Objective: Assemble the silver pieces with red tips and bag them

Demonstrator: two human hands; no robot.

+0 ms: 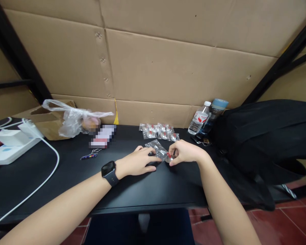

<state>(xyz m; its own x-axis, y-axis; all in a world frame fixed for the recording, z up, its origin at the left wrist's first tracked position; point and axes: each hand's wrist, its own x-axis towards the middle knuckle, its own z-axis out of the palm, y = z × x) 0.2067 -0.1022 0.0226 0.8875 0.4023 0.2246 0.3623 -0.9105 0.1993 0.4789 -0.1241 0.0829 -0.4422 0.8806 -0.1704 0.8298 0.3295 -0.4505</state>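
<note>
My right hand (185, 151) is closed in a pinch on a small round silvery item with a red part (169, 158), just above the black desk. Its exact kind is too small to make out. Beside it lies a clear plastic bag (158, 148), crinkled and shiny. My left hand (139, 161), a dark watch on the wrist, rests with fingers stretched out and apart, the fingertips at the bag's near edge. Farther back, several small clear packets (163, 135) with similar round silvery and red items lie in rows.
At the back right stand a water bottle (199, 119) and a blue-lidded bottle (218, 104), next to a black backpack (267, 136). On the left are a knotted plastic bag (71, 120), a cardboard box (49, 124), a blurred-out card (103, 136), a keychain (89, 156) and a power strip (12, 149) with white cable.
</note>
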